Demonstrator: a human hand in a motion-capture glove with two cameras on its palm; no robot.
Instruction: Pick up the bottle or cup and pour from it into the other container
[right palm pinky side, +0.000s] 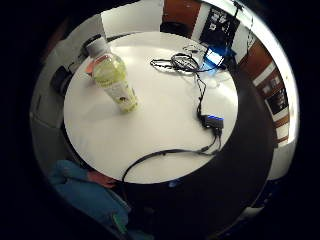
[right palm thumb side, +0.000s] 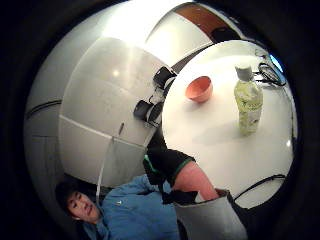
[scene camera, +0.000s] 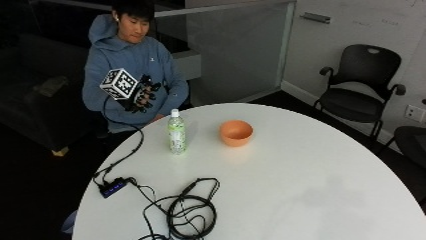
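A clear plastic bottle (scene camera: 176, 132) with pale yellow-green liquid, a white cap and a label stands upright on the round white table (scene camera: 286, 190). An empty orange bowl (scene camera: 236, 132) sits just to its right, apart from it. My gloved right hand (scene camera: 142, 97) hangs in the air above the table's far edge, behind and above the bottle, holding nothing, its fingers loosely spread. The bottle (right palm pinky side: 114, 80) shows in the little finger side palm view. The thumb side palm view shows the bottle (right palm thumb side: 248, 102) and the bowl (right palm thumb side: 199, 89).
A black cable runs from my hand down to a small black box (scene camera: 112, 188) at the table's left edge. A coil of black cables (scene camera: 190, 212) lies at the near edge. Black chairs (scene camera: 359, 87) stand at the far right.
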